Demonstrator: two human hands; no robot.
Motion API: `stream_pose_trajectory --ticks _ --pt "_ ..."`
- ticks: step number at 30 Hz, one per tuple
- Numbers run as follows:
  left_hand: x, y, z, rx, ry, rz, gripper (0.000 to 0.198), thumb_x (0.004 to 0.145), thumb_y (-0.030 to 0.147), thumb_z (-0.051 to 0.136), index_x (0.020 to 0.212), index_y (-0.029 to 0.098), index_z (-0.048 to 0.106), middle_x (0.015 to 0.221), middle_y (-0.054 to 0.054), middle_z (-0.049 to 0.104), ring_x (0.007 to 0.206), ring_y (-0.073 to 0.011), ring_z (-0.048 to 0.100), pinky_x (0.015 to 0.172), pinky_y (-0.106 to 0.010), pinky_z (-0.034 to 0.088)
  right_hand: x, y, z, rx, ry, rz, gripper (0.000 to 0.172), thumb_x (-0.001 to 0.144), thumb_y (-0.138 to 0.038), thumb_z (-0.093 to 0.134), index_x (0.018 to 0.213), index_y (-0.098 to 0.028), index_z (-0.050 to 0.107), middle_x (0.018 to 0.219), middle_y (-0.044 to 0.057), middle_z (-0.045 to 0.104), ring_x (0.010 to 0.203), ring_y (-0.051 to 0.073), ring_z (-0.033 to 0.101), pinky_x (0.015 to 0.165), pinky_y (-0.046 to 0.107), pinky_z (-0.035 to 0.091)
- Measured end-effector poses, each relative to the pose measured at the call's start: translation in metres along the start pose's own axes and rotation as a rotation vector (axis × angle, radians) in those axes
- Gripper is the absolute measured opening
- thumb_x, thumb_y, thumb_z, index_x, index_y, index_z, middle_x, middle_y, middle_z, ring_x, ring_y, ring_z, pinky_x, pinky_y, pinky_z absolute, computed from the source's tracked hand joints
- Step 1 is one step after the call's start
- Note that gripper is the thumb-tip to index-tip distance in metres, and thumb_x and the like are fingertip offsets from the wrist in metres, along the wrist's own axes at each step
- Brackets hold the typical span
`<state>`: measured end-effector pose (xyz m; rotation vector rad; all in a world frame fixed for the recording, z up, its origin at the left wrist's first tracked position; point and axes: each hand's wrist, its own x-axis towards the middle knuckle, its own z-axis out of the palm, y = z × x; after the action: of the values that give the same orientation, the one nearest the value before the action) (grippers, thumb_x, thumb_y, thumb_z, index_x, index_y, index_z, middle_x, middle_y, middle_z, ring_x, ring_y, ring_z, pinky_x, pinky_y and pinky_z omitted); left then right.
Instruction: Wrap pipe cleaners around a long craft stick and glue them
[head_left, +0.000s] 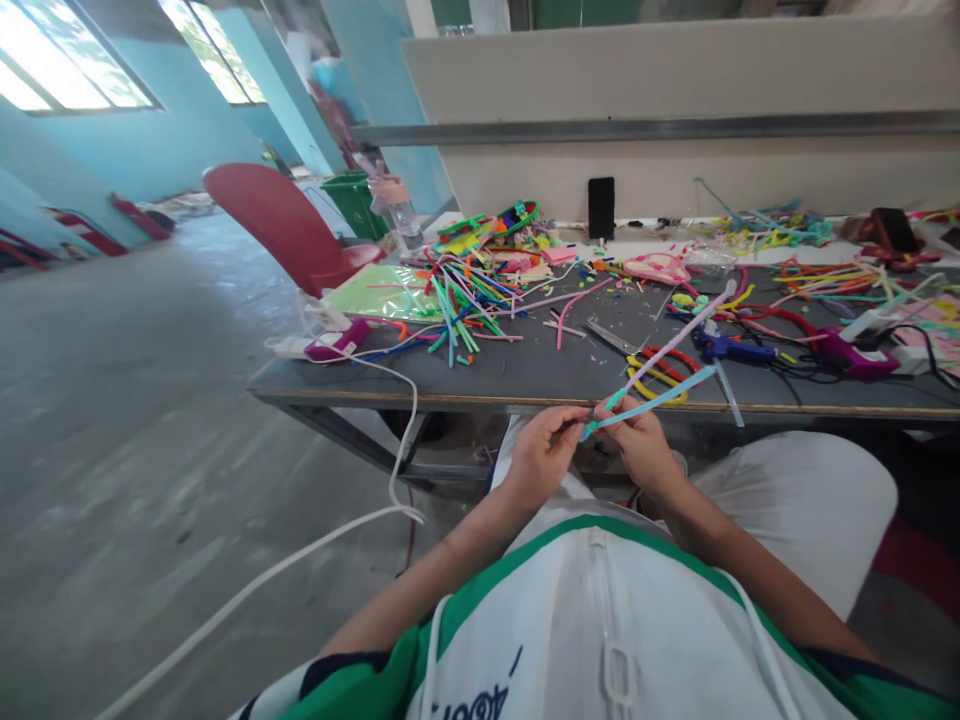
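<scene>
Both my hands meet over my lap, just below the table's front edge. My left hand [541,452] pinches the near end of a light blue pipe cleaner [660,397]. My right hand [641,440] is closed on the same spot, where a pale pink pipe cleaner [694,325] crosses the blue one. Both stems slant up and to the right over the table. Fingers of both hands are curled tight around the joined ends.
The grey table [525,372] carries a heap of coloured pipe cleaners [461,290], scissors [609,337], a blue glue gun [731,349], a purple glue gun [855,355] and a green sheet [382,293]. A red chair [281,222] stands left; a white cable [405,440] hangs off the edge.
</scene>
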<state>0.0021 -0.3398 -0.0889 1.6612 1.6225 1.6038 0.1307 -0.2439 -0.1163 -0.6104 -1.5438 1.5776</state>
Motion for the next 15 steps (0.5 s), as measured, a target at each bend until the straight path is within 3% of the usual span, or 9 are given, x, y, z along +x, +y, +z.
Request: stream_pose_trajectory --ticks 7,11,15 --pt "0.008 0.011 0.001 0.049 -0.158 0.15 0.026 0.08 0.02 0.059 0.105 0.021 0.066 0.103 -0.011 0.064 0.098 -0.0216 0.057 0.088 -0.034 0.045 0.001 -0.004 -0.006 -0.266 -0.074 -0.073 0.018 0.081 -0.036 0.058 0.08 -0.019 0.055 0.071 0.0 0.057 0.067 0.015 0.052 0.065 0.027 0.042" --pt "0.006 0.001 0.009 0.032 -0.052 0.086 0.014 0.084 0.022 0.055 0.09 0.021 0.068 0.092 -0.008 0.065 0.092 -0.0199 0.059 0.087 -0.032 0.045 0.001 -0.007 -0.005 -0.26 -0.157 -0.053 0.02 0.086 -0.04 0.051 0.082 -0.02 0.051 0.067 -0.002 0.055 0.06 0.014 0.053 0.059 0.026 0.042" --pt "0.002 -0.005 0.009 -0.055 0.084 -0.084 0.011 0.084 0.028 0.056 0.089 0.02 0.063 0.093 -0.006 0.065 0.083 -0.0175 0.061 0.08 -0.029 0.048 0.0 -0.008 -0.003 -0.101 -0.251 -0.058 0.02 0.09 -0.039 0.047 0.094 -0.021 0.05 0.08 0.0 0.056 0.066 0.013 0.057 0.063 0.027 0.047"
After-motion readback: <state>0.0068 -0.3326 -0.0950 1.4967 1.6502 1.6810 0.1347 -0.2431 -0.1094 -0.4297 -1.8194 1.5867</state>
